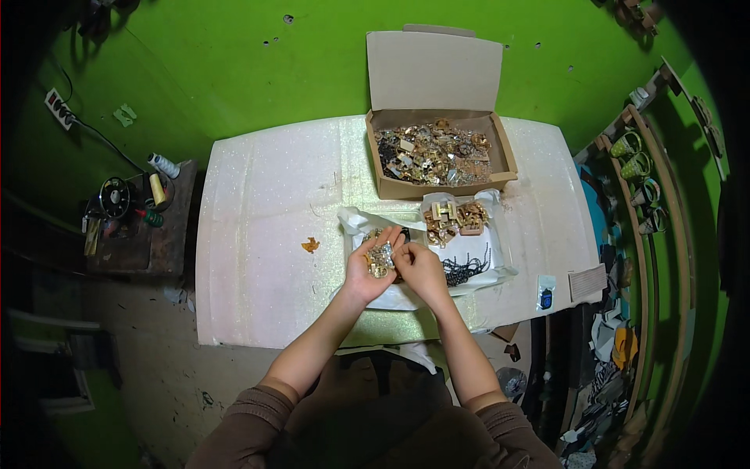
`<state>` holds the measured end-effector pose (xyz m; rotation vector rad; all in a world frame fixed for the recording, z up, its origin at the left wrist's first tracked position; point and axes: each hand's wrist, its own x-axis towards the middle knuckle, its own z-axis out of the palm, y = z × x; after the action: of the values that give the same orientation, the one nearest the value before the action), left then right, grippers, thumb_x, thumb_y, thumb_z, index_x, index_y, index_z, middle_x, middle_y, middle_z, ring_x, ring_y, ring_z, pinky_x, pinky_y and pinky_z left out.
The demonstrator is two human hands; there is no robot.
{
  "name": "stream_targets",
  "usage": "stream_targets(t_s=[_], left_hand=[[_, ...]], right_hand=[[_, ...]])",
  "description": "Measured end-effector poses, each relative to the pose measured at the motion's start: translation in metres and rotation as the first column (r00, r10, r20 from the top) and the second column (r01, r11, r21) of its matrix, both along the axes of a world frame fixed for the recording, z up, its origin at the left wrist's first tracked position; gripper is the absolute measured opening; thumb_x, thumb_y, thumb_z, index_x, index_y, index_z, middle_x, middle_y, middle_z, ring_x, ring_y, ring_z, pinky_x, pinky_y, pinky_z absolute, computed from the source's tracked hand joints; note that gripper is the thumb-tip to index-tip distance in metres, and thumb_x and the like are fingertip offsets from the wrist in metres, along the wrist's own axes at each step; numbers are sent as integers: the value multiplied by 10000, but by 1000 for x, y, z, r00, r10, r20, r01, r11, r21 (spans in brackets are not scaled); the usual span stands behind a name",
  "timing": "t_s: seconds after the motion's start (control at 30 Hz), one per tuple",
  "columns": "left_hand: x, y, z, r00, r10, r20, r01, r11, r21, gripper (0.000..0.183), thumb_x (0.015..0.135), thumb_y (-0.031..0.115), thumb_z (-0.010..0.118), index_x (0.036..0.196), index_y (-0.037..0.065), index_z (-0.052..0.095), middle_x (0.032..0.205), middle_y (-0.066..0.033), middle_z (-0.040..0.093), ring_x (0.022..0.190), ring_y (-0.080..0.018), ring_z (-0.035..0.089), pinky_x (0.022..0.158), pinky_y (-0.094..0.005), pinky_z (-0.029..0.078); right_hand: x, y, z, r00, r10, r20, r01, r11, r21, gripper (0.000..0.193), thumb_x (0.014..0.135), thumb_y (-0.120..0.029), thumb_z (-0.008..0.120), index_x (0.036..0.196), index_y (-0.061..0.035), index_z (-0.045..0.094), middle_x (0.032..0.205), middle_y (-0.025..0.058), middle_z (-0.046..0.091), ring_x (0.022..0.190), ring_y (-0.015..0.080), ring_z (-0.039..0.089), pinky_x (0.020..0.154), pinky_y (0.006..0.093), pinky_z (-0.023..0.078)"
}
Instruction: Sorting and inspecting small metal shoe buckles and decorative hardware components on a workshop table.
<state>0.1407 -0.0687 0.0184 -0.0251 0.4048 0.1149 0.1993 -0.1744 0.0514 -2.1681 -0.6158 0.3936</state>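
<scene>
My left hand (364,275) is turned palm up over the left part of a white-lined tray (399,296). Several shiny gold and silver buckles (380,259) lie cupped in its palm. Close beside its fingertips, my right hand (419,270) is closed in a pinch; whatever its fingers hold is hidden. Larger gold and rose-coloured buckles (446,218) lie at the tray's far right. Strings of dark beads (466,269) sit nearer me, just right of my right hand. The tray's left contents are partly covered by my hands.
Behind the tray stands an open cardboard box (435,189) heaped with mixed ornaments (434,153). An amber-coloured piece (310,245) lies on the shimmery white table cover (258,234). A small packet (546,292) and a ridged card (587,283) are near the right edge.
</scene>
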Motion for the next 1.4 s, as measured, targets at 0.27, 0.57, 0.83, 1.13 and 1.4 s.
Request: stream_targets(t_s=[0.27,0.57,0.83,1.13,1.4], left_hand=[[4,3,-1,983,85,-165,-100,991,-84,301,880,159,332,1106,16,471,1211,-101,458,1207,-192,340,991,-347,271],[7,8,-18,984,37,-173,-74,975,-211,256,824,118,383,1023,11,504,1116,-109,511,1107,-222,442,956,-383,331],[13,3,-32,994,24,-102,-50,963,-265,287,813,133,359,956,-25,551,1047,-134,558,1066,-236,479,948,-352,354],[12,2,-26,994,27,-109,-63,937,-343,316,806,139,375,1029,-24,529,1100,-112,538,1094,-236,457,963,-329,341],[3,-6,-4,979,41,-201,-63,993,-104,297,861,187,374,1098,47,484,1112,-90,520,1032,-216,493,885,-343,399]], right_hand=[[-2,7,-7,956,-4,-295,58,983,176,149,745,-127,612,762,18,581,623,29,577,566,64,499,531,209,412],[3,12,3,998,-47,-52,53,993,109,117,721,-76,611,797,4,572,652,103,567,535,169,539,508,263,428],[9,5,-19,891,79,447,-160,976,148,149,696,-9,598,829,-11,530,749,112,553,623,242,563,545,294,470],[6,0,-19,729,130,672,-285,950,126,191,684,4,634,853,11,546,850,137,593,700,259,596,591,295,487],[-8,-6,-10,990,-92,108,57,956,287,151,802,-52,565,916,45,543,762,89,610,622,90,574,531,226,475]])
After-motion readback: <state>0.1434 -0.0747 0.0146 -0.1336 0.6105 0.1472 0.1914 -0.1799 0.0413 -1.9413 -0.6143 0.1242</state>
